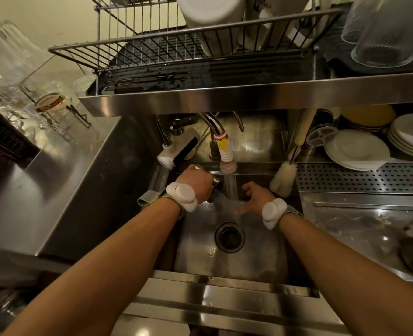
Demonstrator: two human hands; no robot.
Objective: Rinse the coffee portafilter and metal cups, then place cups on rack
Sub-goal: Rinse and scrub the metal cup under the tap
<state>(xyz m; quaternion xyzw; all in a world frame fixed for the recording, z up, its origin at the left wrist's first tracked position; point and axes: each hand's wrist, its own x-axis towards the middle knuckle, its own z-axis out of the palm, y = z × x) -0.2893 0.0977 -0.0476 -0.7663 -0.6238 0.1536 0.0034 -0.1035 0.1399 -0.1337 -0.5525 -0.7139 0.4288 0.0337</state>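
Observation:
My left hand (197,181) grips a metal cup (216,181) over the steel sink (256,258), just left of the water stream (230,186) running from the faucet head (227,164). Most of the cup is hidden behind my hand; only its rim and side show. My right hand (255,197) is held with spread fingers at the right of the stream, fingertips in the splashing water, holding nothing. The wire dish rack (152,44) stands on the shelf above the sink. No portafilter can be made out.
White containers (212,13) and ribbed glasses (389,32) sit on the rack level. Stacked white plates (358,149) lie on the right shelf, a bottle brush (284,177) leans at the sink's right corner. Glass jars (52,107) crowd the left counter. The drain (229,236) is in the sink's middle.

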